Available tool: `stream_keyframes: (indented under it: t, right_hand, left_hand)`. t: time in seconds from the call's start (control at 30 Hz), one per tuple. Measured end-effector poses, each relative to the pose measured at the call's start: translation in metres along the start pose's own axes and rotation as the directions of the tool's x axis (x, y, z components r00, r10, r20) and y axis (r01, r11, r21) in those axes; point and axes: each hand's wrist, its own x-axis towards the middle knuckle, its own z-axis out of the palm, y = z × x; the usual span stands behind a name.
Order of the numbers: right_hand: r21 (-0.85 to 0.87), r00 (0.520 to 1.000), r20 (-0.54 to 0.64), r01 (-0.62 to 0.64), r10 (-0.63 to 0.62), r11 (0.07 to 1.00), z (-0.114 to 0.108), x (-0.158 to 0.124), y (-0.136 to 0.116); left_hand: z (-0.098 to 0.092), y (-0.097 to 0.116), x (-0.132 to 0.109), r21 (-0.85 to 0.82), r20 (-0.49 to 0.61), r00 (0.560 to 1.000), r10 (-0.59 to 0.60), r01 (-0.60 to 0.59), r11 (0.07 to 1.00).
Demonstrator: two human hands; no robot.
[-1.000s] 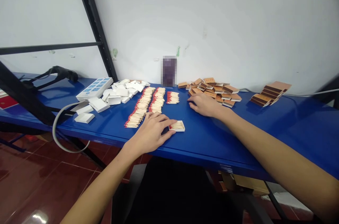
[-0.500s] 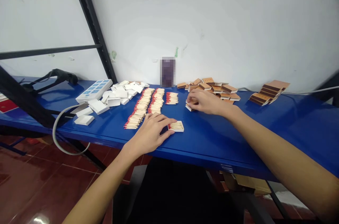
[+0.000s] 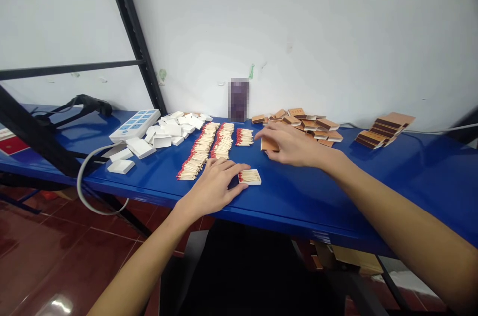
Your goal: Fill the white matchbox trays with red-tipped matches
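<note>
My left hand (image 3: 218, 181) rests on the blue table, its thumb and index finger on the left end of a white tray (image 3: 254, 177) filled with red-tipped matches. To the right, my right hand (image 3: 289, 144) has its fingers around a brown matchbox sleeve (image 3: 269, 145). Two long rows of matches, the left row (image 3: 198, 151) and the middle row (image 3: 222, 141), lie behind my left hand. A smaller group of matches (image 3: 245, 137) is just left of my right fingertips. Brown sleeves (image 3: 319, 127) are heaped behind my right hand.
White trays (image 3: 166, 132) are piled at the left beside a white power strip (image 3: 135, 126). A stack of brown sleeves (image 3: 386, 129) leans at the right. A black shelf post (image 3: 130, 32), a looped grey cable (image 3: 79, 181) and a pixelated dark object (image 3: 239, 100) are also in view.
The fingers of my right hand have lifted and shifted, so the brown sleeve shows more. My left hand stays at the tray. The whole view has shifted slightly.
</note>
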Motion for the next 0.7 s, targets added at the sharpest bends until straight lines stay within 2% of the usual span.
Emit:
stream_keyframes:
  t: [0.07, 0.13, 0.2, 0.27, 0.43, 0.57, 0.7]
  right_hand:
    - [0.15, 0.988, 0.145, 0.038, -0.06, 0.988, -0.009, -0.004, -0.013]
    - [0.251, 0.939, 0.338, -0.019, -0.069, 0.968, -0.014, -0.009, -0.021]
    - [0.296, 0.891, 0.448, -0.074, -0.07, 0.952, -0.014, -0.013, -0.023]
    - [0.338, 0.886, 0.456, -0.082, -0.087, 0.938, -0.012, -0.015, -0.024]
    - [0.337, 0.949, 0.311, -0.059, -0.052, 0.94, -0.009, -0.012, -0.027]
    - [0.4, 0.932, 0.345, -0.04, -0.11, 0.916, -0.008, -0.011, -0.024]
    - [0.424, 0.928, 0.357, -0.057, -0.109, 0.904, -0.005, -0.011, -0.016]
  left_hand:
    - [0.001, 0.0, -0.001, 0.005, -0.017, 1.0, -0.011, 0.011, 1.0]
    - [0.002, -0.001, -0.001, 0.005, -0.025, 1.0, -0.017, 0.017, 1.0]
    - [0.002, -0.001, -0.001, 0.004, -0.025, 1.0, -0.018, 0.019, 1.0]
    - [0.002, -0.002, -0.001, -0.006, -0.025, 1.0, -0.015, 0.015, 1.0]
    - [0.0, -0.004, -0.002, -0.067, -0.022, 1.0, -0.011, 0.01, 0.998]
    - [0.001, -0.005, -0.002, -0.086, -0.006, 1.0, -0.006, 0.005, 0.996]
    - [0.001, -0.004, -0.002, -0.098, -0.011, 1.0, -0.007, 0.006, 0.995]
